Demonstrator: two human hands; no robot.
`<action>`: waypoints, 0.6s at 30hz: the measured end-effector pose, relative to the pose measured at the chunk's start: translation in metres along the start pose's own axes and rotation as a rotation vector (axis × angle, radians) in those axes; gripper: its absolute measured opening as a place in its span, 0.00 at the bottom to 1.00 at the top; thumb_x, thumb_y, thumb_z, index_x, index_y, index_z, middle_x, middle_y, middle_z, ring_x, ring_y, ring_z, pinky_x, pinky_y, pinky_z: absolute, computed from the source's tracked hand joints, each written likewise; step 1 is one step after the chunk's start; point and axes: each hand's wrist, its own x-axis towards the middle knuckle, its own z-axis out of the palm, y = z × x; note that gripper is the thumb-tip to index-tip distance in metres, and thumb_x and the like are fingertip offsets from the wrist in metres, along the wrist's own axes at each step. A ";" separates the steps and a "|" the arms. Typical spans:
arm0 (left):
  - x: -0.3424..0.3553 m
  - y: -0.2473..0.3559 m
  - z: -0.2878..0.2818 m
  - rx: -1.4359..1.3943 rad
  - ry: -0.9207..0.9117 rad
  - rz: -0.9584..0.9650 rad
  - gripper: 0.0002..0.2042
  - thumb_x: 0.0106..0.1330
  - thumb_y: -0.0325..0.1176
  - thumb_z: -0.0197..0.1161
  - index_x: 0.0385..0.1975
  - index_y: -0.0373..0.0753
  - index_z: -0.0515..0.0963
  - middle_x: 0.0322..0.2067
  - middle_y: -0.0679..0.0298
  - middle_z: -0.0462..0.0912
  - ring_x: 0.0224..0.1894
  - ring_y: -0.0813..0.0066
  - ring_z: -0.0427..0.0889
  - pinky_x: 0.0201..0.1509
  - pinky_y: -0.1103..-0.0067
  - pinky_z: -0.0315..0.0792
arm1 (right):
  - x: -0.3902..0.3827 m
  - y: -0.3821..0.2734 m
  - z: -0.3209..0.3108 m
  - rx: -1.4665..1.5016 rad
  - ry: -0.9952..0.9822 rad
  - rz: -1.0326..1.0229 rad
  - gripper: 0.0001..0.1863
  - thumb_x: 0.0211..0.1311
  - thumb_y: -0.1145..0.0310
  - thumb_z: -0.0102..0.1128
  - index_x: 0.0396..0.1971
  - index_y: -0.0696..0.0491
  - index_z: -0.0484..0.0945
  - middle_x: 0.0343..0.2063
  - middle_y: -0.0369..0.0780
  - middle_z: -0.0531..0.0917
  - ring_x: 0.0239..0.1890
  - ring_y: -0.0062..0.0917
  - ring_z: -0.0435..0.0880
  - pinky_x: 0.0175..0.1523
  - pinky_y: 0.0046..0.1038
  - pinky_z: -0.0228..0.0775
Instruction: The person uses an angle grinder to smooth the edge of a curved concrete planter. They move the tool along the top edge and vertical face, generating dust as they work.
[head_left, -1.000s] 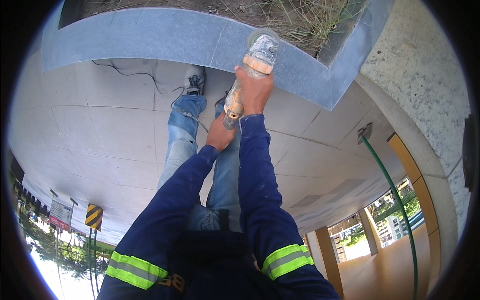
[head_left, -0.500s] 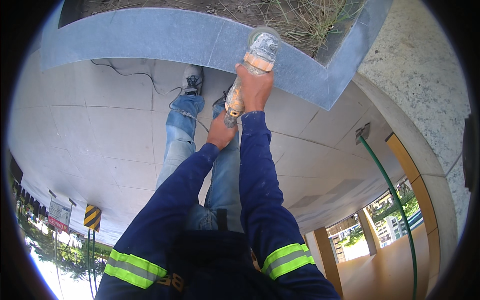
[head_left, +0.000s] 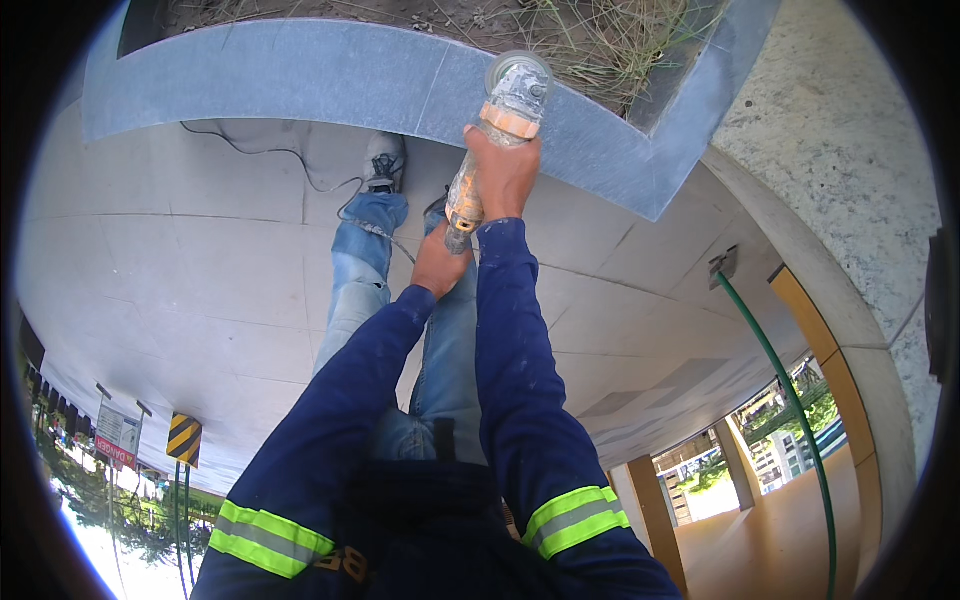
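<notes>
An angle grinder (head_left: 466,197), dusty with white powder and orange on its body, lies between my two hands. Wrapped round its front part, just behind the orange collar, is my right hand (head_left: 507,172). Closer to me, my left hand (head_left: 440,264) is closed around the rear end of the body; its fingers are partly hidden. The round disc (head_left: 519,72) at the grinder's head lies over the blue-grey stone coping (head_left: 290,72), near its inner edge. Whether the disc touches the stone I cannot tell.
Beyond the coping is a planter bed of soil (head_left: 430,14) and dry grass (head_left: 620,55). A dark cord (head_left: 290,150) runs over the tiled floor (head_left: 230,270) past my left shoe (head_left: 384,162). Rough pale stone (head_left: 830,150) and a green pole (head_left: 770,350) stand right.
The grinder's head and my right hand have shifted slightly left along the coping. My left hand has moved a little left with the tool's rear end.
</notes>
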 end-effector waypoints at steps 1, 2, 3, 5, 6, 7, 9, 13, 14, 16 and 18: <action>0.001 0.002 0.003 -0.017 0.001 -0.003 0.22 0.60 0.30 0.67 0.56 0.34 0.79 0.45 0.43 0.88 0.52 0.41 0.87 0.57 0.62 0.78 | 0.002 0.006 -0.001 -0.022 -0.002 -0.023 0.36 0.48 0.61 0.83 0.53 0.64 0.76 0.46 0.49 0.87 0.45 0.38 0.89 0.53 0.37 0.80; 0.001 -0.001 0.002 -0.027 0.009 -0.010 0.22 0.60 0.30 0.67 0.56 0.34 0.79 0.46 0.43 0.88 0.52 0.41 0.87 0.57 0.62 0.78 | -0.001 0.002 0.001 -0.032 -0.006 -0.025 0.37 0.47 0.59 0.82 0.53 0.64 0.76 0.46 0.51 0.87 0.45 0.42 0.90 0.54 0.40 0.80; 0.001 -0.004 0.002 -0.037 0.017 -0.018 0.22 0.60 0.30 0.67 0.56 0.34 0.79 0.46 0.43 0.88 0.52 0.41 0.87 0.57 0.62 0.78 | -0.002 -0.003 0.004 -0.042 -0.010 -0.026 0.37 0.47 0.58 0.82 0.52 0.64 0.75 0.45 0.53 0.88 0.46 0.46 0.90 0.54 0.42 0.80; 0.007 -0.002 -0.002 -0.001 -0.001 -0.061 0.23 0.60 0.30 0.67 0.57 0.34 0.79 0.46 0.43 0.89 0.53 0.42 0.87 0.57 0.62 0.78 | -0.001 -0.006 0.006 -0.043 0.001 -0.027 0.37 0.46 0.58 0.82 0.52 0.64 0.76 0.45 0.53 0.88 0.46 0.46 0.90 0.54 0.43 0.80; 0.009 0.002 -0.003 0.016 -0.016 -0.081 0.23 0.60 0.30 0.67 0.57 0.34 0.79 0.46 0.43 0.89 0.53 0.42 0.87 0.57 0.62 0.78 | 0.003 -0.006 0.008 -0.034 0.017 -0.026 0.35 0.47 0.60 0.82 0.51 0.64 0.77 0.44 0.51 0.88 0.45 0.42 0.90 0.54 0.40 0.80; 0.010 0.003 -0.003 -0.001 -0.036 -0.078 0.23 0.60 0.30 0.67 0.57 0.34 0.79 0.47 0.43 0.89 0.53 0.42 0.87 0.57 0.62 0.78 | 0.006 -0.004 0.008 -0.025 0.032 -0.025 0.34 0.47 0.61 0.83 0.51 0.64 0.78 0.44 0.49 0.88 0.44 0.38 0.90 0.53 0.38 0.80; 0.015 -0.002 -0.004 -0.033 -0.051 -0.062 0.23 0.60 0.31 0.67 0.57 0.34 0.78 0.47 0.43 0.88 0.54 0.41 0.86 0.57 0.61 0.78 | 0.006 -0.004 0.006 0.031 0.005 -0.021 0.37 0.47 0.57 0.82 0.52 0.65 0.76 0.44 0.53 0.88 0.46 0.46 0.90 0.54 0.43 0.80; 0.009 -0.009 -0.004 0.025 0.003 -0.041 0.23 0.60 0.31 0.67 0.57 0.34 0.78 0.47 0.43 0.88 0.53 0.39 0.86 0.57 0.60 0.78 | -0.005 -0.015 0.006 -0.084 -0.003 -0.018 0.39 0.48 0.54 0.81 0.53 0.65 0.74 0.45 0.55 0.88 0.47 0.50 0.90 0.55 0.45 0.80; 0.006 -0.007 -0.003 0.009 0.017 -0.043 0.23 0.60 0.31 0.67 0.56 0.34 0.78 0.47 0.43 0.88 0.53 0.39 0.85 0.57 0.60 0.77 | -0.005 -0.013 0.006 -0.086 -0.009 -0.022 0.39 0.48 0.55 0.81 0.53 0.65 0.74 0.45 0.55 0.88 0.46 0.50 0.90 0.55 0.45 0.80; 0.006 -0.004 -0.003 0.017 0.025 -0.047 0.23 0.61 0.31 0.67 0.57 0.34 0.78 0.47 0.43 0.88 0.52 0.39 0.85 0.57 0.61 0.78 | -0.002 -0.011 0.009 -0.090 -0.023 -0.029 0.39 0.48 0.55 0.80 0.53 0.65 0.74 0.45 0.55 0.88 0.46 0.50 0.90 0.55 0.45 0.80; 0.011 0.001 -0.008 0.064 0.007 -0.050 0.23 0.61 0.32 0.68 0.57 0.34 0.78 0.47 0.43 0.88 0.52 0.40 0.86 0.57 0.62 0.78 | 0.001 -0.014 0.012 -0.054 -0.012 0.019 0.39 0.46 0.56 0.82 0.53 0.65 0.75 0.46 0.53 0.87 0.46 0.45 0.90 0.55 0.42 0.80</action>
